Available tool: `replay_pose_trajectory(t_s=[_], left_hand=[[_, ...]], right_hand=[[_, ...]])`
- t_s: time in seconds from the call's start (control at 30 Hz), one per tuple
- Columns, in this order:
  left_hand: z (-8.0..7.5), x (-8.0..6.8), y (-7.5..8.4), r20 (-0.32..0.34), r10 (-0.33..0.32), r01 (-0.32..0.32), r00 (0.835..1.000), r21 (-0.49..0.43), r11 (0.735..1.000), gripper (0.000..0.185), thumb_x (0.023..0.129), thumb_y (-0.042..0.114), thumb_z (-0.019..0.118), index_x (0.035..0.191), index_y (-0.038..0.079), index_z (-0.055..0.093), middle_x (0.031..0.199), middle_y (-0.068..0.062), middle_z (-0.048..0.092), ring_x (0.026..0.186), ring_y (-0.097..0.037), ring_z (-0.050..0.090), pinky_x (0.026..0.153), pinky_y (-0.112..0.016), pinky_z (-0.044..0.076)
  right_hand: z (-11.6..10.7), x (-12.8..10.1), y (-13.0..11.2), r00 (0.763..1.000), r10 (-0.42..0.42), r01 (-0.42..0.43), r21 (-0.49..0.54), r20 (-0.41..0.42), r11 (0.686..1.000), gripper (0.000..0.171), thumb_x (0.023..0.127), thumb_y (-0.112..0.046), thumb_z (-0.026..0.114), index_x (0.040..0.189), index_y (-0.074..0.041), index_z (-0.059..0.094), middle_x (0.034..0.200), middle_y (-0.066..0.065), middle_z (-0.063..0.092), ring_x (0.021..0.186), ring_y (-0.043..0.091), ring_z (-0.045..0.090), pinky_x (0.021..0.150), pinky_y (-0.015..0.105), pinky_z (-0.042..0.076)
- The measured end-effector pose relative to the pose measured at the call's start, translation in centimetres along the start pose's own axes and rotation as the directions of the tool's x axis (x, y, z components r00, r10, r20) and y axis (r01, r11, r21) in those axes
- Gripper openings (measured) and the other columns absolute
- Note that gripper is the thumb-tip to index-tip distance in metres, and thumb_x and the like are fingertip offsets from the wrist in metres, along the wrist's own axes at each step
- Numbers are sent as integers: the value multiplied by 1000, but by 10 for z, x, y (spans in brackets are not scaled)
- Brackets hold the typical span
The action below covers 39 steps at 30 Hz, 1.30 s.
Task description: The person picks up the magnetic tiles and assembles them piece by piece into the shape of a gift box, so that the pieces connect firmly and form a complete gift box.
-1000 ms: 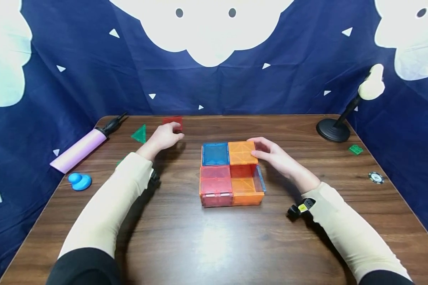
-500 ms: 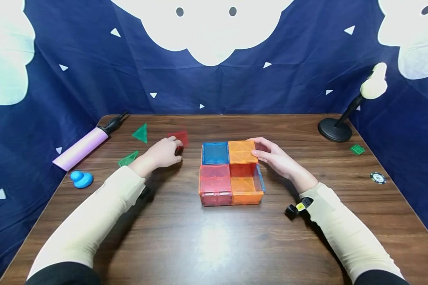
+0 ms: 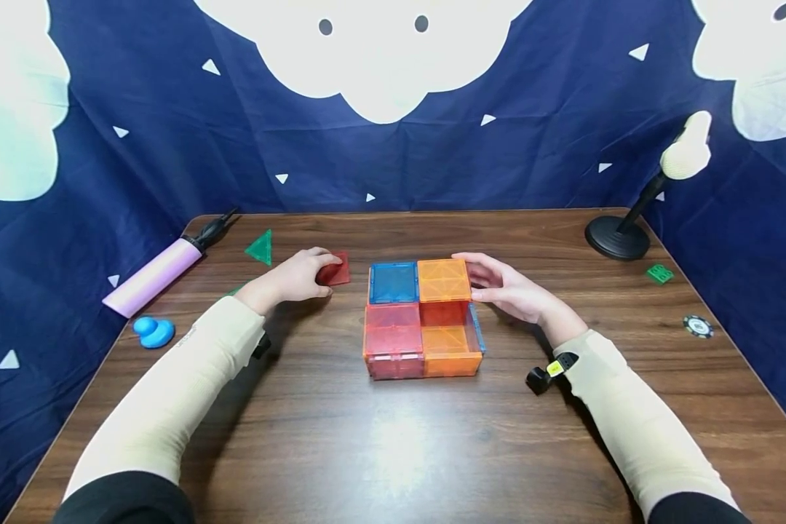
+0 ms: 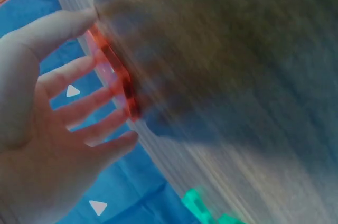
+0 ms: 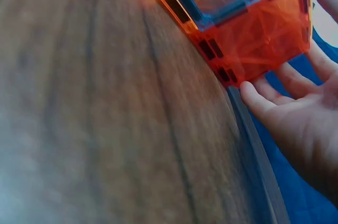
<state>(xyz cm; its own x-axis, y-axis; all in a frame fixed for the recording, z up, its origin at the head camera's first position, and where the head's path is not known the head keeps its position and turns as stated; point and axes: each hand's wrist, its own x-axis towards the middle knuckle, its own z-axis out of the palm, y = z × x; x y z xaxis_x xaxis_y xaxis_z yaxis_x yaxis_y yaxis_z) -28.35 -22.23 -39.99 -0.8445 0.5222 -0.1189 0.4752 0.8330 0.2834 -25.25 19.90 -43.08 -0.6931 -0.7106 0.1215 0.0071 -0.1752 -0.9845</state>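
Note:
My left hand (image 3: 291, 278) holds a translucent red square magnetic tile (image 3: 337, 269) by its edges, left of the box. In the left wrist view its thumb is at one end of the red tile (image 4: 113, 63), with the fingers behind. A box of magnetic tiles (image 3: 393, 342) stands mid-table. Its top has a blue tile (image 3: 394, 282) back left, an orange tile (image 3: 444, 280) back right and a pinkish-red tile (image 3: 394, 326) front left. The front right compartment is uncovered, showing an orange floor. My right hand (image 3: 507, 291) touches the back right corner with loosely extended fingers.
Green triangular tiles lie at the left, one green triangle (image 3: 260, 247) in plain sight. A lilac pump (image 3: 153, 278) and a blue rubber duck (image 3: 153, 332) are further left. At the right are a black stand (image 3: 618, 236), a green brick (image 3: 659, 274) and a poker chip (image 3: 699, 326).
My left hand has brought the red tile from the back of the table nearer to the box. My right thumb has slipped off the orange tile's top to the box's side.

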Motion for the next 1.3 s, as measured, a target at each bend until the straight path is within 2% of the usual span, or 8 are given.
replay_pose_trajectory(t_s=[0.27,0.4,0.5,0.67,0.83,0.97,1.13,1.3], left_hand=[[0,4,-9,-49,30,-31,998,-20,999,51,86,13,75,133,3,59,137,-29,53,124,-49,45,104,-60,37],[-1,3,-9,-72,-3,-1,997,-48,999,50,85,18,78,129,5,60,128,-26,55,115,-45,51,97,-58,44],[-6,0,-2,-129,-35,24,991,-81,996,52,86,25,79,130,7,59,127,-23,54,110,-42,54,93,-57,47],[-23,-7,36,-280,-5,-36,960,-141,989,52,89,32,78,134,12,60,130,-16,57,109,-36,55,89,-53,48],[-32,-15,93,-377,173,-231,910,-115,966,51,88,34,78,132,12,64,130,-11,59,113,-29,56,94,-49,48],[-27,-20,136,-386,285,-335,877,-67,940,50,86,37,78,128,13,67,124,-8,61,115,-26,53,97,-45,45],[-12,-23,177,-336,348,-395,876,-82,915,49,84,40,78,126,16,69,124,-5,62,115,-23,53,95,-40,47],[2,-20,197,-273,392,-425,878,-70,903,47,84,38,79,125,16,70,123,-5,62,111,-21,53,89,-34,48]], right_hand=[[-7,5,2,1000,-2,2,-2,26,1000,65,98,7,61,156,-2,33,145,13,52,131,25,50,105,35,46],[-8,7,5,1000,4,-4,-1,25,1000,64,97,9,59,155,-3,35,143,13,53,130,25,52,105,35,46],[-9,7,7,1000,3,-3,-5,20,1000,62,97,10,59,154,-4,38,142,13,54,129,25,52,105,35,46],[-9,5,6,1000,-10,10,5,16,1000,62,97,11,58,154,-3,37,141,13,54,129,25,52,104,35,47],[-9,5,6,1000,-17,17,-1,11,1000,62,97,11,58,154,0,35,141,12,55,129,24,53,103,35,48],[-10,6,9,1000,-21,21,3,19,1000,62,97,10,59,154,0,36,141,12,55,129,24,53,104,35,47],[-10,6,10,999,-29,28,16,35,999,62,97,8,60,154,-2,36,141,11,55,130,23,52,105,34,46],[-9,5,9,1000,-15,15,10,20,1000,63,97,9,59,155,-1,35,142,10,55,130,24,51,105,34,46]])
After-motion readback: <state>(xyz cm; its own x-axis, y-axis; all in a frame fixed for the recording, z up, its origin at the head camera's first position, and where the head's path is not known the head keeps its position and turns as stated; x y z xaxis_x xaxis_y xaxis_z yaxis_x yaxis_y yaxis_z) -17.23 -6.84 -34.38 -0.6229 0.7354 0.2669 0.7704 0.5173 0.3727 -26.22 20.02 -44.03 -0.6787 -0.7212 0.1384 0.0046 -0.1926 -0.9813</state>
